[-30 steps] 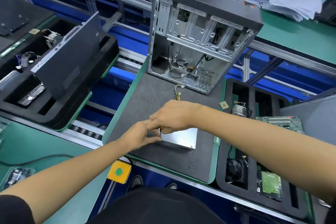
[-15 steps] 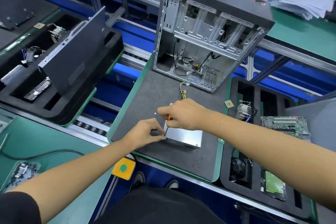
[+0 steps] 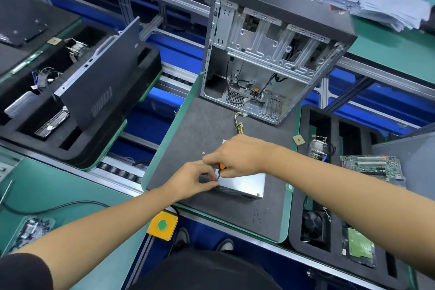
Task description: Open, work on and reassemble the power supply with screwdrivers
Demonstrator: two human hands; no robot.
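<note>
Now that my right hand (image 3: pixel 237 156) has brought the screwdriver (image 3: pixel 221 168) onto the power supply (image 3: pixel 244 183) near the desk's (image 3: pixel 188 125) front edge, my left hand (image 3: pixel 193 180) pinches beside its tip, so unscrewing can begin.

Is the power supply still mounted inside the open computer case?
No, the power supply lies on the grey mat in front of the computer case, under both hands.

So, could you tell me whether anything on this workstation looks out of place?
One small thing: a tiny loose screw lies alone on the grey mat, just left of the right hand holding the screwdriver at the power supply. It could roll or get lost.
</note>
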